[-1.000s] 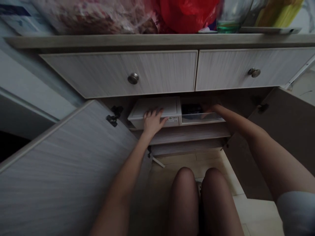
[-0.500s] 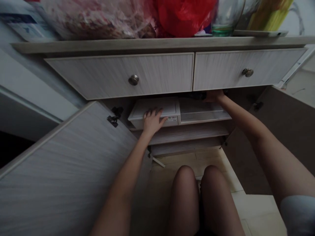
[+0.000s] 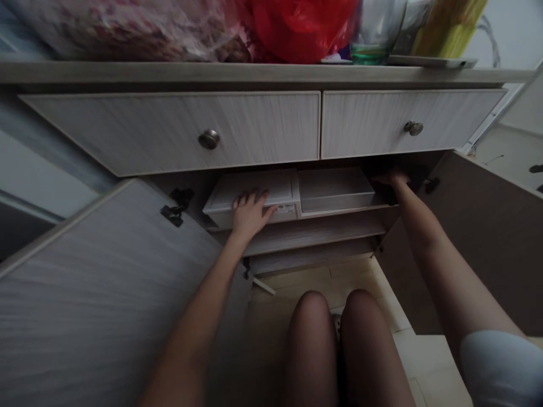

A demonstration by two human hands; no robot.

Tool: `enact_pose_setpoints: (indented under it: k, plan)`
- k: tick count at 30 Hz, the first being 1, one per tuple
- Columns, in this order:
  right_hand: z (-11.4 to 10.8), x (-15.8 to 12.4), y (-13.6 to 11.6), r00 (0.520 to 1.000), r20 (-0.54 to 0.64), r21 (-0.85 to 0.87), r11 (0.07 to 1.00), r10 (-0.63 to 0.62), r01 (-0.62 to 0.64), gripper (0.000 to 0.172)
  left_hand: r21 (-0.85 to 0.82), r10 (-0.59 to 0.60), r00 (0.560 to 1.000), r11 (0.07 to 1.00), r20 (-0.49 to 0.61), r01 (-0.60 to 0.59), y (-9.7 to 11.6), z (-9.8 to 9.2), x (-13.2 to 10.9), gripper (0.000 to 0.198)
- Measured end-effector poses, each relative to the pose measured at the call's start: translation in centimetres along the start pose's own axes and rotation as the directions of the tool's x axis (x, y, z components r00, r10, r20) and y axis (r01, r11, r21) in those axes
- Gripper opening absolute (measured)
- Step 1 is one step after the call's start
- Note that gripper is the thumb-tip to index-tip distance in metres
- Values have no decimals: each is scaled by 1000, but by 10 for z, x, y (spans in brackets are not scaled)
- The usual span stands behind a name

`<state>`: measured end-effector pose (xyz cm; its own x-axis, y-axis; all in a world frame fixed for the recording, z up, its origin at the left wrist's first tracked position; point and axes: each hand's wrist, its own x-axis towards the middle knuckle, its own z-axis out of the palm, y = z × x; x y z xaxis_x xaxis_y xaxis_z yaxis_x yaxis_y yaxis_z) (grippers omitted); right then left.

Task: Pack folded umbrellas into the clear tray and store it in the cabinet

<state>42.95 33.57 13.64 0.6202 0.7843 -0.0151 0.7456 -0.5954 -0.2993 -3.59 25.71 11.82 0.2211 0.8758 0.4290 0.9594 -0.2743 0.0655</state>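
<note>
My left hand (image 3: 249, 216) lies with fingers spread on the top front edge of a white box (image 3: 258, 185) on the cabinet's upper shelf. A small label (image 3: 286, 208) shows on the box front beside my thumb. To its right sits a shallow clear tray (image 3: 337, 191). Past the tray's right end, deep in shadow, my right hand (image 3: 393, 178) reaches in under the drawer. Its fingers look curled at a dark thing (image 3: 396, 195) whose kind I cannot make out.
Both cabinet doors, left (image 3: 127, 282) and right (image 3: 475, 243), are swung open. Two drawers with knobs (image 3: 209, 139) are closed above. A red plastic bag (image 3: 301, 28), a glass jar (image 3: 375, 34) and a clear bag (image 3: 139, 31) stand on top. My knees (image 3: 314, 316) are close below.
My right hand has moved right, from over the tray to beyond its right end, and the dark thing at its fingers went along. My left hand stays on the box. The view has shifted slightly.
</note>
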Motion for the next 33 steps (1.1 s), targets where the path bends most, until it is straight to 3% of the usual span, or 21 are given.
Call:
enact_pose_setpoints:
  k: [3,6,10,13,16,18,20,22,23,27,33]
  plan:
    - [19,3,4,993,99,-3,998,66,-66,128,45,12,1000,999,-6,-12,-2,2,1,61]
    - [29,5,1,996,72,-27,999,45,-43,127,62,14,1000,998,-16,-13,-4,5,1,60]
    - [34,10,-11,1000,26,-35,999,17,-17,111,79,21,999,997,-31,-18,-5,7,1,60]
    - [36,9,-18,991,-100,5,996,-85,86,91,79,27,999,997,-30,-24,-4,7,1,61]
    - [38,-5,-16,924,-265,122,941,-277,317,62,64,20,999,998,-30,-18,-3,6,0,61]
    - [44,-24,-9,828,-368,195,835,-424,514,60,57,14,999,998,-29,-13,-3,5,0,61]
    - [54,-49,2,699,-420,172,705,-579,688,59,56,19,1000,998,-22,-18,-3,4,0,61]
    - [66,-70,12,594,-400,70,623,-698,779,53,55,21,1000,998,-16,-20,-3,5,1,61]
    - [72,-77,16,566,-376,19,604,-734,796,49,56,15,1000,998,-15,-14,-3,5,2,61]
    - [84,-76,21,548,-310,-71,594,-777,802,39,72,-25,999,997,-26,27,-2,8,8,63]
    - [85,-51,7,552,-306,-28,587,-776,809,36,47,-44,999,998,-12,44,-3,13,14,65]
